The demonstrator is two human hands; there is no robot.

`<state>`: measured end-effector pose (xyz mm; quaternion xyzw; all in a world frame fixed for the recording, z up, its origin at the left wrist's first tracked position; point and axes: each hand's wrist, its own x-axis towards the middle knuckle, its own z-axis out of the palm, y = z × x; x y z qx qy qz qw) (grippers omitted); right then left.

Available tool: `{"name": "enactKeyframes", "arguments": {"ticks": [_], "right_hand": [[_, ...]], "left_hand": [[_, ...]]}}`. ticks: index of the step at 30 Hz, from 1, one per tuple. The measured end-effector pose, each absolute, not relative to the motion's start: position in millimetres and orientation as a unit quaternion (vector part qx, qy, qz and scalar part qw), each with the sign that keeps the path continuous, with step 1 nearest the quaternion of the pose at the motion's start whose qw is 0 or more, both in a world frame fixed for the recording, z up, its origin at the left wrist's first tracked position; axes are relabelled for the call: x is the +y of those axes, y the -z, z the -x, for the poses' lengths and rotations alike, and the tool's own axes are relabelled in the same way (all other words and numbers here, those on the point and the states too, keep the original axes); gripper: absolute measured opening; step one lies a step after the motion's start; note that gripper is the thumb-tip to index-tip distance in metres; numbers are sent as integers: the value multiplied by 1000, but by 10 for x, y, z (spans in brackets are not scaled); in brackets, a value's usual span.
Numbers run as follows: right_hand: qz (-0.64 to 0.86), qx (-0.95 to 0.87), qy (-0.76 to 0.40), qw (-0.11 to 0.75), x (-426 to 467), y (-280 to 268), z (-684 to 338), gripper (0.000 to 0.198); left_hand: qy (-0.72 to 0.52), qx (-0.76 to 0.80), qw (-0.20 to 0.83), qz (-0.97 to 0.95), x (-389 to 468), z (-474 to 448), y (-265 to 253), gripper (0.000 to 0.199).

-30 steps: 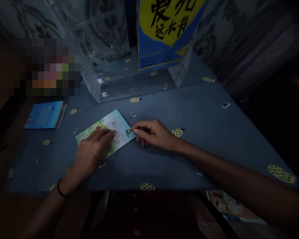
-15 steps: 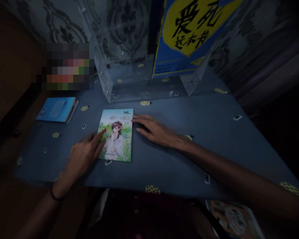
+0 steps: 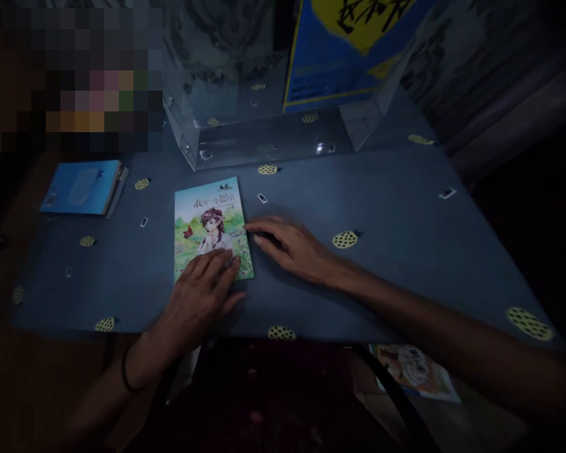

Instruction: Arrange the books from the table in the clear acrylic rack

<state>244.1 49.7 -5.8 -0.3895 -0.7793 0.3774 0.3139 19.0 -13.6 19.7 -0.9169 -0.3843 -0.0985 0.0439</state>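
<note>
A closed paperback book [image 3: 202, 217] with a drawn figure, a red butterfly and greenery on its cover lies flat on the blue tablecloth [image 3: 387, 189]. My left hand [image 3: 202, 283], with a dark band at the wrist, rests on the lower part of the cover, fingers stretched out and thumb apart. My right hand [image 3: 292, 248] is at the book's right edge, its index fingertip touching that edge. The fingers of this hand reach forward, with the thumb held apart below them.
Blue books [image 3: 82, 187] lie stacked at the left of the table. A clear acrylic rack [image 3: 264, 141] stands at the back, holding a blue and yellow book [image 3: 330, 75]. Below the table's front edge, a colourful printed packet or book [image 3: 415, 371] shows. A blurred patch covers the upper left.
My left hand has moved from the book's left edge onto its lower cover. The book has turned slightly counterclockwise. My right hand stays at its right edge, while the view has shifted.
</note>
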Motion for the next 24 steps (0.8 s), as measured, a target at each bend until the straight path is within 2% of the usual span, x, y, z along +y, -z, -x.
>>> {"name": "enactKeyframes", "arguments": {"ticks": [14,24], "right_hand": [[374,-728,-485,309,399,-27,-2487,28],[355,-704,-514,338,413,6,-2495,29]], "left_hand": [[50,-372,149,915,-89,-293,-239,23],[104,-360,119,919,-53,-275,-308,20]]}}
